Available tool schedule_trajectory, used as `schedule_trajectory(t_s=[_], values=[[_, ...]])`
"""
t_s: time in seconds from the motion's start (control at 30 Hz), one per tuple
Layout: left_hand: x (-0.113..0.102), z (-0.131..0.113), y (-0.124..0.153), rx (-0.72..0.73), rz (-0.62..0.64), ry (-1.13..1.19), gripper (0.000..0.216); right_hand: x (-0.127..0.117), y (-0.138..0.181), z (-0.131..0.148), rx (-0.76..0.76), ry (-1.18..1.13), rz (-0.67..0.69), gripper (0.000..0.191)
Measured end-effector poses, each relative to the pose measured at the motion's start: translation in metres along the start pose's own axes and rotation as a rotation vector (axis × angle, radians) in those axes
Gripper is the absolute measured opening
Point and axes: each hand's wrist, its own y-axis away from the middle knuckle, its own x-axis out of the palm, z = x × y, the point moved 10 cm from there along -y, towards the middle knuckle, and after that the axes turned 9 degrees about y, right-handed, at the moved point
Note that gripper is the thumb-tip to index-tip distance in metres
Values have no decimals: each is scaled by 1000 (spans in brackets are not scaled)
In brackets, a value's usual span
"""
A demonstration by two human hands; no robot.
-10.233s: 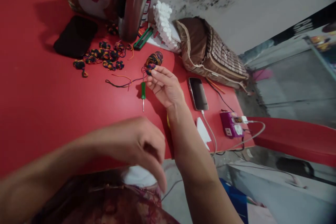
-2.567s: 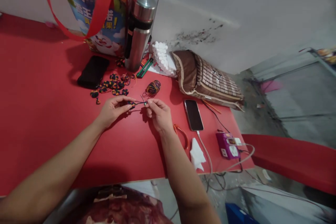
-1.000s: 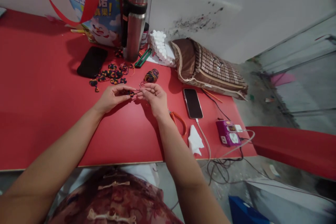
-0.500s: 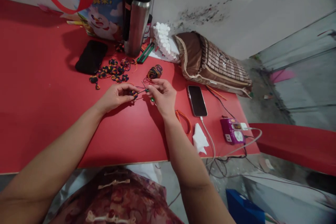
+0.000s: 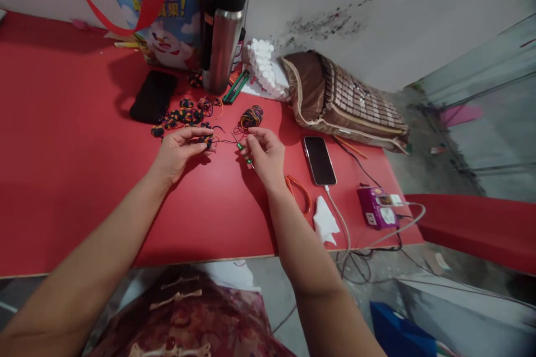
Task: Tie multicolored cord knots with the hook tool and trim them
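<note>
Multicoloured yarn piece [image 5: 206, 140] pinched tight in L hand [image 5: 180, 149], just above the desk [image 5: 84, 178]; R hand [image 5: 266, 154] clamped on green hook [image 5: 243, 152], thread [image 5: 225, 141] taut btwn them, yarn ball [image 5: 251, 116] just behind feeding it.

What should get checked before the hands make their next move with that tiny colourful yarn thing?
1. The left hand has a firm grip on the small yarn piece: ok.
2. The right hand holds the green-handled tool: ok.
3. The tool's tip is caught in the thread: cannot tell, too small.
4. The yarn ball lies just beyond the right hand's fingers: ok.
5. The orange-handled scissors lie beside the right wrist, partly hidden by it: ok.
</note>
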Motion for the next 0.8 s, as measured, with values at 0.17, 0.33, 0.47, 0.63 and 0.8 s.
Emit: schedule_trajectory(t_s=[0.17, 0.33, 0.47, 0.63, 0.8], values=[[-29, -17, 9, -31, -128, -128, 52, 5, 2, -1, 14, -9, 27, 31], [-50, -21, 19, 35, -189, -174, 50, 8, 2, -2, 26, -12, 48, 31], [-63, -23, 21, 121, -222, -271, 36, 10, 2, -3, 21, -22, 64, 31], [-74, -53, 41, 416, -282, -693, 30, 12, -2, -10, 3, -11, 92, 34], [-62, -68, 46, 627, -279, -944, 26, 5, -4, -10, -79, 136, 58, 28]])
